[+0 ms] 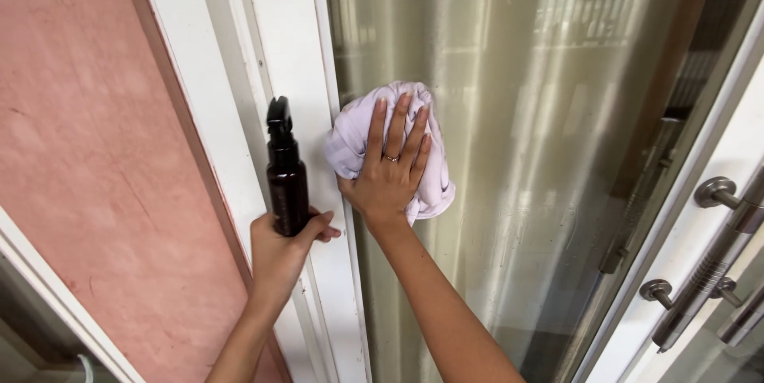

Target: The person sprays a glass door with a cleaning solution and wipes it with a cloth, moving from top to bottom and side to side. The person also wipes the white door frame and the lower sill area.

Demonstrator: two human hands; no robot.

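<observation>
Right hand (390, 176) hides cloth (350, 140) centre (glass (541, 152) reflections blur everything behind).

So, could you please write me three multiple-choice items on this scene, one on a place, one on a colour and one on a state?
1. Where is the cloth?
A. pressed on the glass pane
B. hung on the door handle
C. lying on the floor

2. What colour is the spray bottle?
A. white
B. dark brown
C. green

3. How is the right hand placed?
A. clenched in a fist
B. hanging free
C. flat, fingers spread on the cloth

Answers:
1 A, the cloth sits against the glass beside the white frame.
2 B, the bottle in the left hand is dark brown with a black top.
3 C, the palm covers the cloth.
</observation>
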